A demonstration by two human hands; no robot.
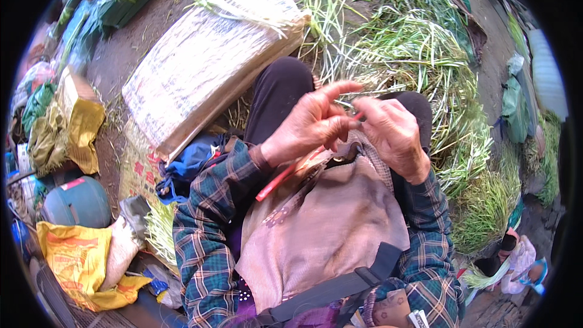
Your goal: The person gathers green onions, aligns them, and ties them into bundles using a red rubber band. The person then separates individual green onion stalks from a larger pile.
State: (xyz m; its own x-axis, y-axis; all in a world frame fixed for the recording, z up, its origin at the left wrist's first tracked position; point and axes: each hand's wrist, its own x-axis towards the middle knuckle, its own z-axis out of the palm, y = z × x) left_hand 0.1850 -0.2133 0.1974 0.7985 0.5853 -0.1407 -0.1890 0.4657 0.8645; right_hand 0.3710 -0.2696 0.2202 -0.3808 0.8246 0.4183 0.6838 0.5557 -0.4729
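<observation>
My right hand (pixel 394 134) pinches a thin red strip (pixel 284 177) between thumb and fingertips, above my lap. From there the strip passes behind the fingers of my left hand (pixel 314 120) and slants down across the pinkish apron (pixel 328 223). The left hand's index finger points out towards the right hand, and its thumb is close to the other fingers. Whether those fingers grip the strip is hidden. Both hands are slightly blurred. Ahead on the left lies a pale, worn slab-like block (pixel 214 64) with a small bunch of pale green stems (pixel 227 7) on its far end.
A big heap of long, grass-like green stems (pixel 423 59) spreads ahead and to the right. A blue cloth bag (pixel 196 157) touches the block's near end. At left are a yellow sack (pixel 77 259), a blue-grey rounded container (pixel 77 200) and a box (pixel 79 95). A child (pixel 524 264) is at lower right.
</observation>
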